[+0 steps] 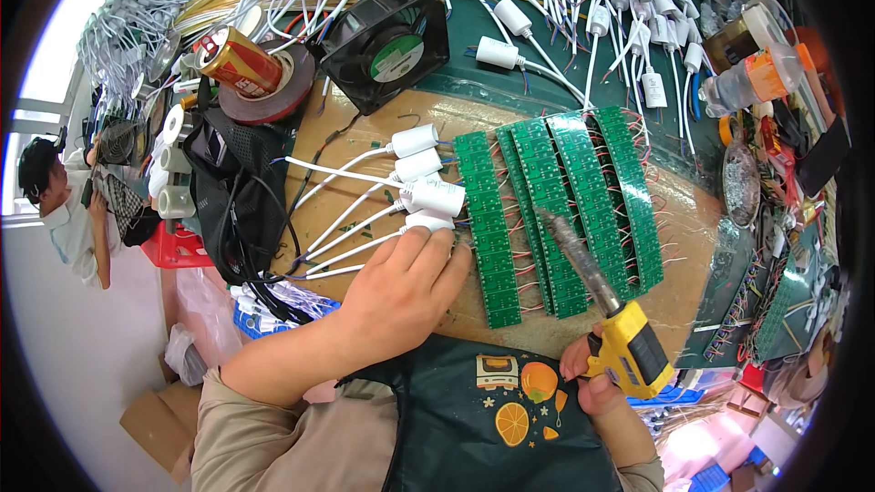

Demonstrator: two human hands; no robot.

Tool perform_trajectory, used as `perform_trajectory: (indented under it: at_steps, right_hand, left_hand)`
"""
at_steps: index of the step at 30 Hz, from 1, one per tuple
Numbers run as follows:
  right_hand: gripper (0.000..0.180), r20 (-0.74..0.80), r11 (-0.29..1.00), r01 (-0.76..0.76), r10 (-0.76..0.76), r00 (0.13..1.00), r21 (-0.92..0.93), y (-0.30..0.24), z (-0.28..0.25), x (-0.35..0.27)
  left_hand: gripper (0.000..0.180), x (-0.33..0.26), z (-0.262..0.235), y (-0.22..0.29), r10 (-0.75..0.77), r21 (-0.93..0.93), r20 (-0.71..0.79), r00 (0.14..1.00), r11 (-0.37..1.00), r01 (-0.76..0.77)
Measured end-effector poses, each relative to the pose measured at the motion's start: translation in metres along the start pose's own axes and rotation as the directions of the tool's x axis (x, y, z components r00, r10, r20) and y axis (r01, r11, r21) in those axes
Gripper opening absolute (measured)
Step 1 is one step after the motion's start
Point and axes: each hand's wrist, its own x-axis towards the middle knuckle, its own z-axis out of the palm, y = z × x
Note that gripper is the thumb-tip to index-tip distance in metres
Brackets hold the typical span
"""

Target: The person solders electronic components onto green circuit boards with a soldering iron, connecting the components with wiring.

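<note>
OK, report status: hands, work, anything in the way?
Left hand touching nearest white cylinder. Right hand holding yellow-handled soldering iron. Iron partly hiding green boards.

On a brown board, green circuit strips are laid side by side, with thin red wires showing between them. Left of the strips, the nearest of several white cabled cylinders is touched by the fingertips of the left hand. At the near right, a yellow soldering gun is gripped by the right hand, its metal tip held above the strips. Farther off, a black fan is seen.
</note>
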Motion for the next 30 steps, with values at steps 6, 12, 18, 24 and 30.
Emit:
perform_trajectory:
  at_steps: [6,12,18,24,30]
  right_hand:
    - [0.029,0.158,0.943,0.048,0.005,0.987,-0.329,0.004,-0.011,0.001]
    - [0.028,0.154,0.971,-0.026,0.064,0.986,-0.239,0.003,-0.008,0.001]
    - [0.025,0.139,0.979,-0.126,0.149,0.979,-0.161,-0.008,0.001,0.005]
    - [0.017,0.115,0.976,-0.149,0.167,0.979,-0.156,-0.009,0.002,0.004]
    - [0.014,0.126,0.968,-0.155,0.181,0.975,-0.196,-0.012,0.003,0.007]
  left_hand:
    - [0.044,0.001,0.0,-0.004,0.009,-0.03,-0.008,1.0,1.0,-0.01]
    - [0.043,0.0,0.004,-0.007,0.027,-0.012,-0.066,0.997,1.0,-0.028]
    - [0.043,0.004,0.001,-0.007,0.04,-0.026,0.003,0.999,0.999,-0.04]
    - [0.043,0.004,-0.002,-0.006,0.049,-0.008,0.049,0.998,0.999,-0.049]
    - [0.043,0.005,-0.004,-0.006,0.043,-0.001,0.071,0.997,0.999,-0.043]
